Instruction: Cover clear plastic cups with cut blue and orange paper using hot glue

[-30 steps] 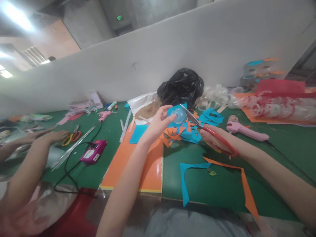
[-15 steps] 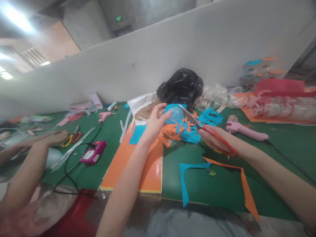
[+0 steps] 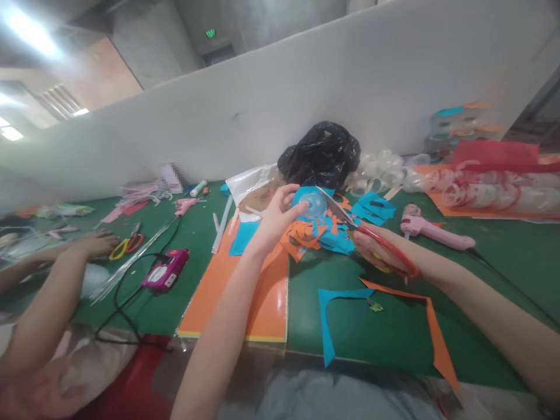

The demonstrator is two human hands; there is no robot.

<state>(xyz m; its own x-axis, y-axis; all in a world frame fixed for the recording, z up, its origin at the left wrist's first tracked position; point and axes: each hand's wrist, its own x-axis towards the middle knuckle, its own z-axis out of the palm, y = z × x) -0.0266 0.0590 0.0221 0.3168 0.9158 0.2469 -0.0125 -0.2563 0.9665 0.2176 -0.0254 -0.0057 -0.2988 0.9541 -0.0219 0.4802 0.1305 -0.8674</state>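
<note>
Between its thumb and fingers, my left hand [image 3: 280, 217] pinches a clear round plastic cup [image 3: 313, 206] together with a blue sheet [image 3: 301, 192] behind it. My right hand [image 3: 371, 245] grips red-handled scissors [image 3: 389, 249], whose blades reach left to the edge of the blue sheet beside the cup. Under both hands lies a heap of orange scraps [image 3: 301, 238] and blue scraps [image 3: 339, 240]. Closer to me, a blue offcut [image 3: 324, 321] and an orange offcut [image 3: 434, 332] rest on the green table [image 3: 350, 338].
Orange sheets [image 3: 231, 303] lie to the left, near a purple power box [image 3: 166, 271] with a black cable. A pink glue gun [image 3: 437, 229] is at right. Behind stand a black plastic bag [image 3: 324, 153] and several clear cups [image 3: 385, 169]. A co-worker's hand [image 3: 94, 245] is at left.
My left hand has shifted the cup and blue sheet very slightly, and its thumb sits a little farther right over the cup. The scissors stay almost in place.
</note>
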